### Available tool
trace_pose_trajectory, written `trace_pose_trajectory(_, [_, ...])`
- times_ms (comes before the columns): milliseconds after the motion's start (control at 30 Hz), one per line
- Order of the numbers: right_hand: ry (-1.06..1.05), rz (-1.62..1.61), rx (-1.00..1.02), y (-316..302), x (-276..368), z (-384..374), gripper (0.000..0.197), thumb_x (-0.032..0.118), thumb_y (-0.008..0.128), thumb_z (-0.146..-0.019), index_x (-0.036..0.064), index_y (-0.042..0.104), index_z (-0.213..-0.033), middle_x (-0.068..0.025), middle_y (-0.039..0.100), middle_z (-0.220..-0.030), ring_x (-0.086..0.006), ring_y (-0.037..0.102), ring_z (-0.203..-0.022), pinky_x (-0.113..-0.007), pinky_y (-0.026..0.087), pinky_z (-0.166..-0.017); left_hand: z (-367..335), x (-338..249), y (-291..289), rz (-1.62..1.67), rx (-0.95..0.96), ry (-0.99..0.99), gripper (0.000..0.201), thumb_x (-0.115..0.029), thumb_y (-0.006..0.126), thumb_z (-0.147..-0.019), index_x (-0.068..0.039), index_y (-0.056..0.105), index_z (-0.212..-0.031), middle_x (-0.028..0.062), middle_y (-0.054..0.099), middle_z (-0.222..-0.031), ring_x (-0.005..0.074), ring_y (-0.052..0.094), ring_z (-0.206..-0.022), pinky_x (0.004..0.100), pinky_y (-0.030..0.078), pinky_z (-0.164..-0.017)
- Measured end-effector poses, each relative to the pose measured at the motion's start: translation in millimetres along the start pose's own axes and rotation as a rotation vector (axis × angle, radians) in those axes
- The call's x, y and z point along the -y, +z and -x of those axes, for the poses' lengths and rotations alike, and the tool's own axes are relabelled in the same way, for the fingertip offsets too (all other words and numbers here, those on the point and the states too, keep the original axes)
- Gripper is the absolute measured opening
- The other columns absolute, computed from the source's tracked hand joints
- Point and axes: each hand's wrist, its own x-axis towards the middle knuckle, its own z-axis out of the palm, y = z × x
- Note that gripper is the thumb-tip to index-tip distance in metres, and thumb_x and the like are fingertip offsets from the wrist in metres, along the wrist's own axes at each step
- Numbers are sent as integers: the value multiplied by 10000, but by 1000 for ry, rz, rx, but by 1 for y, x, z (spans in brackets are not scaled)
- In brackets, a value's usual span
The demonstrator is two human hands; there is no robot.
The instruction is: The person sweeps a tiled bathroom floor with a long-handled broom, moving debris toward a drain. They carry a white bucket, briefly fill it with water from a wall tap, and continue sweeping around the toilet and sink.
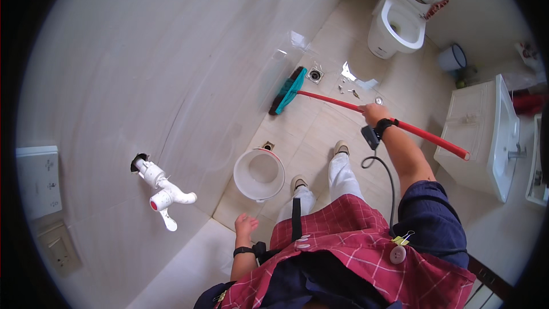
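Note:
My right hand (375, 114) is closed around the red handle of a broom (331, 100). The broom's teal head with dark bristles lies tilted on the tiled floor, close along the left wall. Its handle's free end points toward the washbasin cabinet at the right. My left hand (246, 225) hangs low by my left side with its fingers loosely apart, holding nothing. A white bucket (259, 174) stands just beyond that hand, beside the wall. Near the broom head is a square floor drain (314, 75), with small bits of debris (354, 92) lying to its right.
A white toilet (400, 26) with its lid up stands at the far right. The washbasin cabinet (466, 117) lines the right wall, and a small bucket (452, 57) stands behind it. From the left wall juts a white tap (166, 191). Sockets (59, 249) sit at the lower left.

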Motion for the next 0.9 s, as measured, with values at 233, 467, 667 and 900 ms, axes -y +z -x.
trace_pose_trajectory(233, [149, -64, 42, -24, -67, -52, 334, 162, 555, -850, 270, 607, -1161, -114, 642, -1041, -296, 613, -988, -415, 505, -809, 14, 10, 15, 132, -138, -126, 326, -32, 455, -862, -5, 414, -1184, 203, 595, -932, 294, 627, -789, 402, 539, -701])
trace_pose_trajectory(467, [209, -219, -96, -59, -188, -38, 297, 186, 545, -858, 254, 634, -1133, -127, 654, -987, -319, 626, -913, -423, 503, -789, 39, -33, 104, 116, -111, -137, 332, -70, 467, -879, 15, 400, -1194, 201, 591, -896, 306, 628, -765, 420, 550, -691])
trace_pose_trajectory(667, [305, -610, -173, -28, -232, -139, 277, 171, 539, -834, 140, 649, -1086, -216, 625, -1010, -365, 596, -977, -440, 479, -832, 31, -132, 206, -104, -13, -1, 380, -31, 517, -849, 29, 444, -1216, 142, 607, -846, 214, 618, -668, 333, 529, -555])
trace_pose_trajectory(900, [455, -787, -210, -13, -170, -308, 278, 127, 452, -854, 33, 604, -1067, -249, 612, -1025, -387, 573, -1023, -465, 473, -850, 53, -219, 258, -157, 43, 301, 460, -52, 550, -862, 37, 401, -1288, 124, 618, -894, 159, 609, -715, 265, 511, -599])
